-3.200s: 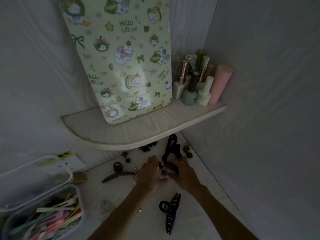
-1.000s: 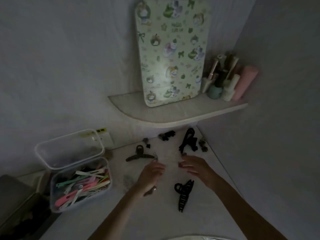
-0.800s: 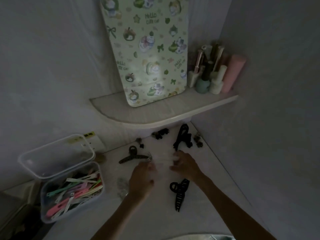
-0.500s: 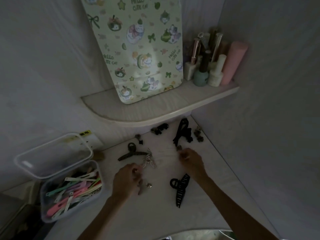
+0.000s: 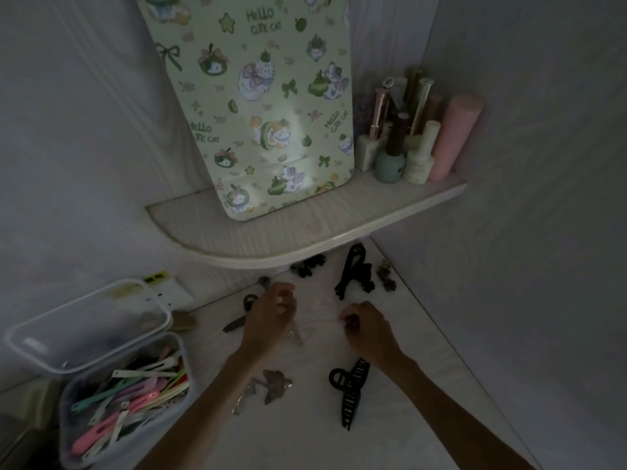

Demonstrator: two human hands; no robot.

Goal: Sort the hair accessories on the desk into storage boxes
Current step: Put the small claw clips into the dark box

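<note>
Curling inward, the fingers [image 5: 283, 298] of the left hand [image 5: 269, 320] now hang over the middle of the desk [image 5: 305, 435], and small pale clips [image 5: 297, 334] seem to dangle or lie just under them; in this dim light I cannot tell whether they are truly pinched. The right hand [image 5: 368, 325] has its fingers bent too, thumb and forefinger close together as if nipping something tiny, but nothing shows clearly there.

Half a second earlier the left hand sat lower and nearer the person with the silvery bits beside it; it has since moved up towards the shelf, and a small cluster of pale clips [image 5: 271, 385] now lies bare on the desk by the left forearm. The right hand has barely shifted. That suggests gathering is under way, with nothing carried to a box yet.

The open box [image 5: 125, 401] of coloured slide clips stands well off to the left, its lid [image 5: 88, 323] tipped up behind it. A black claw clip [image 5: 351, 391] lies just beside the right wrist, another dark claw clip [image 5: 242, 313] is partly hidden behind the left hand, and a larger black one [image 5: 354, 273] with small dark clips [image 5: 307, 266] sits under the shelf [image 5: 305, 239]. The shelf edge overhangs those, so reaching them means going in low. Bottles [image 5: 390, 161] and a patterned board [image 5: 264, 106] stand on the shelf.
</note>
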